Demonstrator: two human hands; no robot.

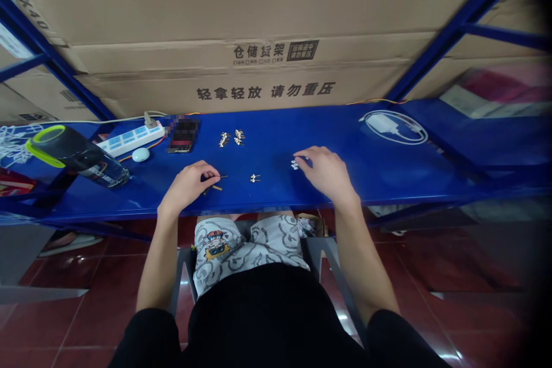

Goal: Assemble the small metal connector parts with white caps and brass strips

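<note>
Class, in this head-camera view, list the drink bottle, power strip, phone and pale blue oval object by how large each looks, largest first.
1. Drink bottle
2. Power strip
3. Phone
4. Pale blue oval object

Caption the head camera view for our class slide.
Left hand holds a thin rod; right hand nears white parts on blue shelf.

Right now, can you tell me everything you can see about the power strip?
The power strip is a long, white bar that looks like plastic, with a row of light-blue panels along its top. It lies flat and slanted on the blue shelf, near the back edge. A white plug sits in its far end, with a cord leading away. A thin orange wire runs close along its near side. No hand is touching it.
</note>
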